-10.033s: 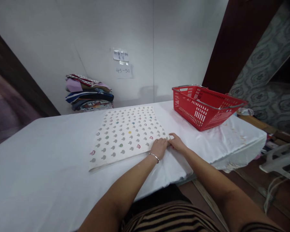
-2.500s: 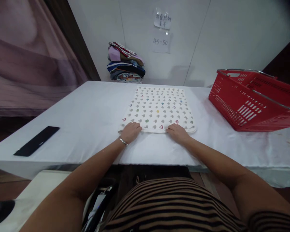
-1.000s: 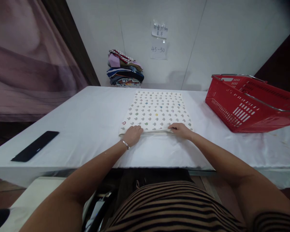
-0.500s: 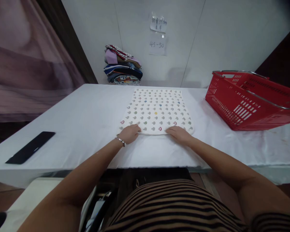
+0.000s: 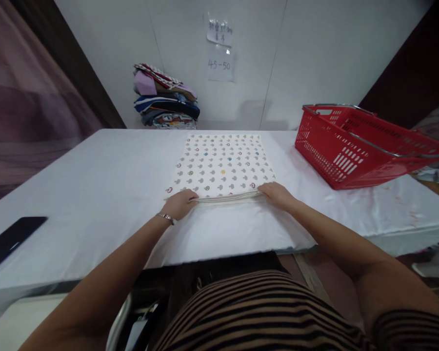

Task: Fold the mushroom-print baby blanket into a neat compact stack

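A folded white cloth [image 5: 221, 163] printed with small grey and coloured mushroom shapes lies flat in the middle of the white-covered table [image 5: 95, 180]. My left hand [image 5: 180, 204] grips the cloth's near left corner. My right hand [image 5: 276, 193] grips the near right corner. Between the two hands the near edge is lifted slightly off the table, and its layers show.
A red plastic basket [image 5: 354, 146] with metal handles stands on the table at the right. A stack of folded clothes [image 5: 164, 105] sits against the back wall. A black flat object [image 5: 7, 241] lies at the table's left edge. Paper notes [image 5: 221, 48] hang on the wall.
Both hands moved from pressing on the cloth's near edge to gripping its near corners, and that edge has risen slightly. The view has shifted a little to the right.
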Available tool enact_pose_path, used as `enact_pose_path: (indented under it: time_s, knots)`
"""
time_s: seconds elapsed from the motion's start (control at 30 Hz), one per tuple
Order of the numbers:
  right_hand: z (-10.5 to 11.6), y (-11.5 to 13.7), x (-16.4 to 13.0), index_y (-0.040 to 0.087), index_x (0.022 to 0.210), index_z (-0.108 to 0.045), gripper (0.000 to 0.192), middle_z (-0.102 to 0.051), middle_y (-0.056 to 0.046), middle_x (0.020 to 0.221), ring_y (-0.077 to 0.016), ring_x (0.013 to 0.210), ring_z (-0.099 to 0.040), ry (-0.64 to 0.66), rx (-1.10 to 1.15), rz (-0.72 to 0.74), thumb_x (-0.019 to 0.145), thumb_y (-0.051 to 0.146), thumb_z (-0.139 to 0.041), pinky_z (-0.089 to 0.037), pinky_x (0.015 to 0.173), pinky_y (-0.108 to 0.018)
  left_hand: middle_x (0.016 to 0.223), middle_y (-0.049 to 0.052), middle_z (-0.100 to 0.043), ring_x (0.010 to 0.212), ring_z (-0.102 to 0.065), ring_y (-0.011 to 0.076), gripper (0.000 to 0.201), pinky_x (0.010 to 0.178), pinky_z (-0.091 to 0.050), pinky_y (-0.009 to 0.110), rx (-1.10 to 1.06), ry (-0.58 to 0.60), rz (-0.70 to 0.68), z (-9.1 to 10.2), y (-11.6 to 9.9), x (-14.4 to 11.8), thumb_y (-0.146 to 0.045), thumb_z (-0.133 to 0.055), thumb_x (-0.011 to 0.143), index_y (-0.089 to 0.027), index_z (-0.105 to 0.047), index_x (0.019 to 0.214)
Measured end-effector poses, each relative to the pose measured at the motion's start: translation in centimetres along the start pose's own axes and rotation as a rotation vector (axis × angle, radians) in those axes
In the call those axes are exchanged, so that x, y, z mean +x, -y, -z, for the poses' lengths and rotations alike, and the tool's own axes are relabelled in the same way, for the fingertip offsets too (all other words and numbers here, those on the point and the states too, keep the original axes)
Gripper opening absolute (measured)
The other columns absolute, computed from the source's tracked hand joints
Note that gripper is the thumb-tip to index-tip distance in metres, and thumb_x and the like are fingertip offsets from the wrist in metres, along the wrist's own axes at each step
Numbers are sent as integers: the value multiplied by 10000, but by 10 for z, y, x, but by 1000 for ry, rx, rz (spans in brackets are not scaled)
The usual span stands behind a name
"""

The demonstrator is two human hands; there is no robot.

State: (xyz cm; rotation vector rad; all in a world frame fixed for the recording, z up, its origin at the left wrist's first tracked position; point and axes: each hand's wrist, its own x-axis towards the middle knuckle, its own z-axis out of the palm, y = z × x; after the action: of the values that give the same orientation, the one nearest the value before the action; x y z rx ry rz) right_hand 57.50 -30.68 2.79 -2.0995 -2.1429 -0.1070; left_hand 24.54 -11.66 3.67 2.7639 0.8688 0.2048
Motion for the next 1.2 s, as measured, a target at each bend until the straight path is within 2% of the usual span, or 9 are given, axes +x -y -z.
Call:
enact_pose_path:
  time_s: [0.13, 0.3, 0.37, 0.47, 0.6, 0.73, 0.9, 1.03, 1.2]
  knots:
    - [7, -1, 12, 206, 1153, -605, 342, -659, -67, 1137, -216, 1013, -600, 27, 83, -33, 871, 141, -424, -437, 854, -322, 1017, 93, -617, 928, -557, 225, 205, 791, -435, 353, 214, -195, -140, -9, -36, -4, -227, -479, 840, -177, -616, 984]
    - [14, 0, 17, 204, 1147, -614, 352, -661, -61, 1140, -211, 1020, -601, 51, 135, -23, 848, 126, -447, -436, 852, -311, 911, 64, -626, 877, -557, 203, 228, 777, -426, 359, 284, -92, -450, -44, -105, 15, -158, -381, 910, -179, -608, 918]
    - [17, 1, 15, 210, 1121, -627, 343, -671, -55, 1115, -207, 996, -608, 61, 149, -39, 836, 121, -458, -438, 836, -303, 978, 73, -623, 917, -559, 201, 232, 791, -434, 351, 283, -52, -482, -57, -127, 32, -134, -373, 910, -167, -596, 966]
    - [18, 1, 12, 206, 1065, -649, 315, -689, -49, 1054, -201, 944, -620, 74, 183, -60, 821, 115, -471, -440, 802, -287, 1010, 118, -613, 956, -562, 230, 252, 757, -457, 358, 305, -11, -419, -68, -148, 55, -101, -366, 895, -127, -593, 1003]
    - [15, -1, 6, 207, 1035, -658, 299, -695, -41, 1016, -193, 920, -620, 60, 227, -50, 813, 114, -479, -440, 784, -280, 964, 174, -597, 908, -583, 259, 284, 675, -466, 363, 314, 33, -363, -66, -161, 67, -48, -348, 864, -79, -620, 940]
    - [12, -4, 3, 215, 1089, -645, 348, -683, -44, 1069, -194, 969, -610, 11, 218, -32, 813, 100, -467, -444, 828, -301, 939, 130, -588, 844, -592, 233, 266, 628, -452, 332, 297, 64, -478, -67, -167, 54, -112, -347, 896, -113, -606, 956]
    - [7, -2, -4, 209, 1147, -629, 372, -676, -56, 1104, -193, 1007, -606, 13, 217, -3, 835, 111, -451, -452, 862, -321, 928, 101, -583, 833, -580, 221, 240, 617, -443, 330, 267, 37, -457, -77, -170, 37, -122, -352, 896, -132, -585, 951]
    - [1, 0, -15, 220, 1154, -614, 371, -666, -50, 1125, -187, 1035, -594, -7, 204, 31, 836, 112, -457, -443, 889, -326, 943, 103, -577, 865, -570, 221, 246, 634, -441, 331, 243, -25, -405, -81, -171, 36, -133, -341, 904, -146, -577, 969]
    - [0, 2, -28, 181, 1095, -625, 299, -675, -79, 1062, -192, 994, -593, -31, 176, 99, 852, 136, -457, -440, 881, -348, 919, 107, -586, 842, -577, 227, 275, 637, -437, 341, 252, -11, -391, -81, -174, 39, -129, -318, 912, -141, -588, 966]
